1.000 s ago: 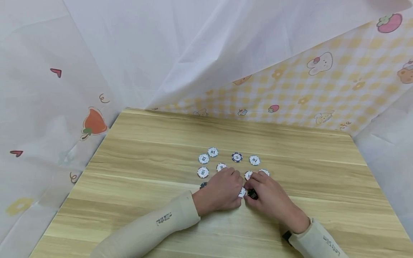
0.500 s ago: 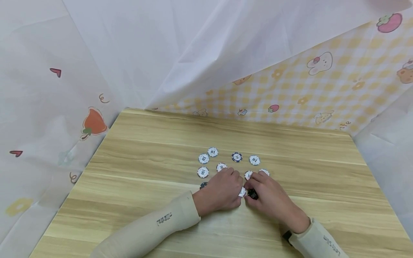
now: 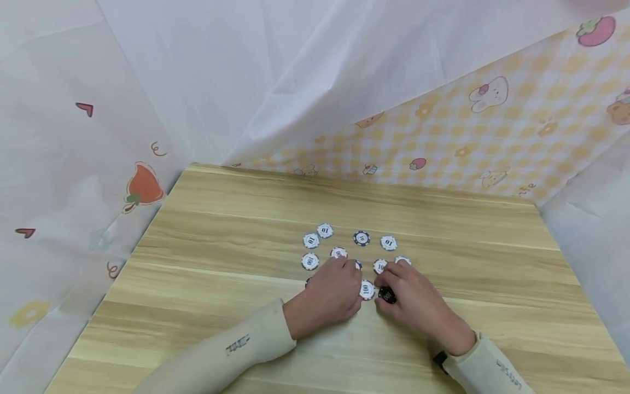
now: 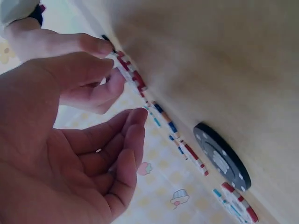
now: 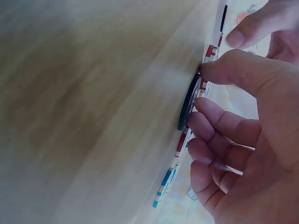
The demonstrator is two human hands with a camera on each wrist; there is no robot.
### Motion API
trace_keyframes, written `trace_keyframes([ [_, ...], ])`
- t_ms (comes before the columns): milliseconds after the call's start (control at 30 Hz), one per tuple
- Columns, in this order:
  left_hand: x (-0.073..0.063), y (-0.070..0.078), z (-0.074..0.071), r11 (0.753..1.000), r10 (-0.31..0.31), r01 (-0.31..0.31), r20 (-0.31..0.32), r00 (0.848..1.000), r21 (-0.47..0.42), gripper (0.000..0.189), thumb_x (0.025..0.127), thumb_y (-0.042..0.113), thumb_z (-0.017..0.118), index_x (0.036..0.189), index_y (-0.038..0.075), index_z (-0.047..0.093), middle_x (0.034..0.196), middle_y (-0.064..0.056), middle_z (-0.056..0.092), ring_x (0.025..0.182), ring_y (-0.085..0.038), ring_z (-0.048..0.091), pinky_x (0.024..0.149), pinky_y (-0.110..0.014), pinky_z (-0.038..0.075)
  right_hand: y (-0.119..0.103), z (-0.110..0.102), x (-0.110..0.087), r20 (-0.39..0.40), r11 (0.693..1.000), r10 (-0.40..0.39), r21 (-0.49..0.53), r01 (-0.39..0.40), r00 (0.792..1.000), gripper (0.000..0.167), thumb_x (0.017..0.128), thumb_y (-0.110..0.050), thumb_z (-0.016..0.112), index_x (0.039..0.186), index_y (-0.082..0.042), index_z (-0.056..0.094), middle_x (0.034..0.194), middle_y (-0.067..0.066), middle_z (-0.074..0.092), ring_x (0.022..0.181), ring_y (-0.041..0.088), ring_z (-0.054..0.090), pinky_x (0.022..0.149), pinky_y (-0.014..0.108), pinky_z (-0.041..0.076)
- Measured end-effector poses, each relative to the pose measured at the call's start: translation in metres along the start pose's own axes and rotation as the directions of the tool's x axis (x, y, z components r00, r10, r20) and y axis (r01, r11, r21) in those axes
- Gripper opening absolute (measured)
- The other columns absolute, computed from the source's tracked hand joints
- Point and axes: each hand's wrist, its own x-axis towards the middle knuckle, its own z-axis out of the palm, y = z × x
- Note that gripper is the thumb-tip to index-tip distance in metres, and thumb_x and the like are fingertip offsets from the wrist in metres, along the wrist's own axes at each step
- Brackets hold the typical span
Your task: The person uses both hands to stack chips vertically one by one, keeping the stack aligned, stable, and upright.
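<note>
A pale sheet (image 3: 59,164) printed with small hearts is hung well to the left of the red-edged 100 chip (image 3: 366,290), which is laid flat on the wood-grained table (image 3: 236,230). To the left of that chip, a dark spotted chip (image 4: 222,157) is seen whole in the left wrist view but is mostly hidden in the head view. On the same side, slightly beyond it, another white 100 chip (image 3: 310,261) is laid; farther beyond, a pair of white 10 chips (image 3: 311,240) is placed edge to edge. The left hand (image 3: 328,287) is held just to the left of the red-edged 100 chip, its fingers loosely bent, its thumb set apart, and nothing is gripped. Beyond the chip, a partly covered white chip (image 3: 338,253), a blue-edged chip (image 3: 357,265) and a dark-blue-edged 10 chip (image 3: 361,238) are seen; slightly right of these, a red-edged 10 chip (image 3: 380,266). Just to its right, the black 100 chip (image 3: 388,295) is pinched at the rim between thumb and fingertips of the right hand (image 3: 412,290). Beyond and to the right, a light-blue-edged 10 chip (image 3: 388,243) and a partly hidden light-blue-edged chip (image 3: 403,260) are laid. Well beyond, a yellow checked cloth (image 3: 521,104) is hung.
</note>
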Motion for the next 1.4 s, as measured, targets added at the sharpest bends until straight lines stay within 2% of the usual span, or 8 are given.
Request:
trace_keyframes([
  [233, -0.025, 0.009, -0.013, 0.997, -0.076, 0.076, 0.009, 0.997, 0.002, 0.037, 0.107, 0.045, 0.066, 0.109, 0.011, 0.080, 0.095, 0.000, 0.070, 0.085, -0.014, 0.060, 0.071, -0.027, 0.051, 0.002, -0.003, -0.002, 0.009, 1.000, 0.009, -0.025, -0.009, 1.000, 0.031, 0.082, -0.028, 0.093, 0.103, -0.011, 0.079, 0.107, -0.001, 0.071, 0.097, 0.019, 0.060, 0.084, 0.040, 0.055],
  [467, -0.035, 0.025, -0.010, 0.997, -0.070, 0.069, 0.026, 0.997, 0.037, 0.037, 0.107, 0.042, 0.069, 0.110, 0.007, 0.081, 0.092, -0.002, 0.068, 0.083, -0.015, 0.059, 0.069, -0.023, 0.053, 0.003, -0.005, -0.008, -0.013, 0.999, -0.010, -0.037, 0.010, 1.000, 0.035, 0.080, -0.027, 0.095, 0.104, -0.008, 0.079, 0.107, 0.002, 0.070, 0.100, 0.021, 0.062, 0.086, 0.042, 0.057],
  [600, -0.033, 0.030, -0.008, 0.995, -0.056, 0.052, 0.046, 0.997, 0.088, 0.032, 0.108, 0.036, 0.068, 0.115, 0.008, 0.083, 0.092, -0.003, 0.068, 0.079, -0.015, 0.055, 0.064, -0.021, 0.051, 0.006, -0.006, -0.012, -0.026, 0.999, -0.001, -0.037, 0.000, 1.000, 0.036, 0.079, -0.027, 0.095, 0.104, -0.008, 0.079, 0.106, -0.001, 0.069, 0.097, 0.018, 0.059, 0.082, 0.040, 0.057],
  [667, -0.032, 0.031, -0.009, 0.993, -0.052, 0.047, 0.039, 0.998, 0.110, 0.027, 0.108, 0.031, 0.068, 0.112, 0.010, 0.084, 0.089, -0.002, 0.066, 0.075, -0.014, 0.052, 0.061, -0.021, 0.048, 0.007, -0.006, -0.014, -0.035, 0.999, 0.002, -0.038, -0.003, 0.999, 0.035, 0.078, -0.026, 0.095, 0.104, -0.008, 0.079, 0.103, -0.003, 0.067, 0.095, 0.016, 0.057, 0.080, 0.038, 0.056],
  [833, -0.025, 0.032, -0.006, 0.990, -0.110, 0.111, -0.018, 0.994, 0.088, 0.024, 0.106, 0.032, 0.073, 0.097, 0.012, 0.083, 0.078, 0.000, 0.059, 0.068, -0.012, 0.048, 0.053, -0.020, 0.044, 0.009, -0.009, -0.017, -0.034, 0.999, 0.006, -0.038, -0.007, 0.999, 0.033, 0.077, -0.025, 0.095, 0.101, -0.010, 0.079, 0.098, -0.007, 0.065, 0.090, 0.013, 0.054, 0.076, 0.035, 0.055],
  [1000, -0.017, 0.031, -0.005, 0.987, -0.121, 0.121, -0.006, 0.993, 0.105, 0.018, 0.105, 0.029, 0.075, 0.095, 0.016, 0.083, 0.080, 0.001, 0.063, 0.070, -0.011, 0.053, 0.052, -0.020, 0.047, 0.009, -0.013, -0.019, -0.005, 0.999, 0.027, -0.036, -0.027, 1.000, 0.032, 0.076, -0.025, 0.096, 0.100, -0.011, 0.078, 0.096, -0.008, 0.064, 0.090, 0.012, 0.054, 0.076, 0.036, 0.055],
  [1200, -0.012, 0.033, -0.008, 0.985, -0.168, 0.168, -0.008, 0.986, 0.031, 0.008, 0.102, 0.021, 0.079, 0.096, 0.018, 0.084, 0.083, 0.000, 0.066, 0.074, -0.011, 0.058, 0.050, -0.020, 0.051, 0.011, -0.014, -0.020, 0.001, 0.999, 0.028, -0.030, -0.028, 1.000, 0.033, 0.075, -0.024, 0.096, 0.099, -0.011, 0.078, 0.095, -0.007, 0.065, 0.089, 0.012, 0.055, 0.077, 0.037, 0.056],
  [1400, -0.008, 0.034, -0.010, 0.984, -0.177, 0.177, 0.015, 0.984, 0.020, 0.007, 0.102, 0.021, 0.079, 0.098, 0.017, 0.084, 0.085, -0.001, 0.066, 0.073, -0.011, 0.056, 0.050, -0.021, 0.051, 0.012, -0.011, -0.019, 0.014, 0.999, 0.039, -0.025, -0.039, 0.999, 0.030, 0.076, -0.022, 0.096, 0.097, -0.011, 0.078, 0.095, -0.008, 0.063, 0.089, 0.011, 0.054, 0.076, 0.035, 0.056],
])
